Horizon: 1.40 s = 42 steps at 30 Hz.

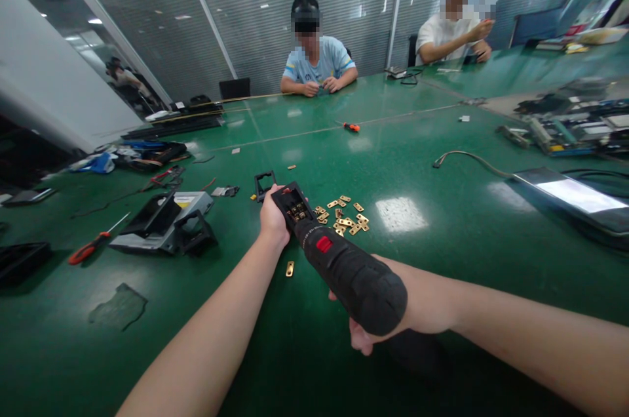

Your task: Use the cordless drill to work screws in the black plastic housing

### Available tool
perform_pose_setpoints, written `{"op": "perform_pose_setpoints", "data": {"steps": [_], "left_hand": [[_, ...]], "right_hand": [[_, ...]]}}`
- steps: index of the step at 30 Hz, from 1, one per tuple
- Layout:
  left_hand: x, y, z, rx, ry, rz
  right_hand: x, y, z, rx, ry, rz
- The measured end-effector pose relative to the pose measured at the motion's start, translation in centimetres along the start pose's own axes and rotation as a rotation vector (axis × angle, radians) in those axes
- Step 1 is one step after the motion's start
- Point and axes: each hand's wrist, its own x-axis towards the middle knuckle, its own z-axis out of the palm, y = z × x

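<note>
My right hand [361, 338] is wrapped round the handle of a black cordless drill [354, 279] with a red switch on top. The drill's front end points away from me into a black plastic housing [285, 193] with brass parts inside; its tip is hidden. My left hand [274, 221] grips that housing from the left side. Several small brass plates [354, 228] with holes lie in a loose pile just right of the housing. One more brass plate [290, 269] lies nearer to me. A black plastic frame [265, 182] stands just beyond my left hand.
On the left are a grey and black casing [162, 223], an orange screwdriver [93, 246] and a clear plastic piece [119, 307]. A second screwdriver [351, 127] lies farther off. A lit tablet-like device [580, 197] and circuit boards [574, 125] are on the right. Two people sit opposite.
</note>
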Motion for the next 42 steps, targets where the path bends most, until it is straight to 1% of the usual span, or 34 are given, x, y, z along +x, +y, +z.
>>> {"op": "perform_pose_setpoints", "data": {"steps": [10,15,25,37,42], "left_hand": [[-0.2,0.2,0.1,0.001,-0.003,-0.002],[-0.3,0.2,0.2,0.004,-0.003,0.001],[-0.1,0.1,0.0,-0.013,0.005,-0.009],[0.1,0.0,-0.5,0.013,-0.015,0.027],[0.3,-0.2,-0.9,0.010,-0.020,0.021]], "right_hand": [[0.2,0.7,0.0,0.111,0.064,-0.027],[0.2,0.7,0.0,0.088,0.067,-0.039],[0.0,0.2,0.4,0.110,0.103,-0.010],[0.3,0.0,0.7,0.107,0.090,-0.030],[0.3,0.1,0.8,0.103,0.091,-0.014]]}}
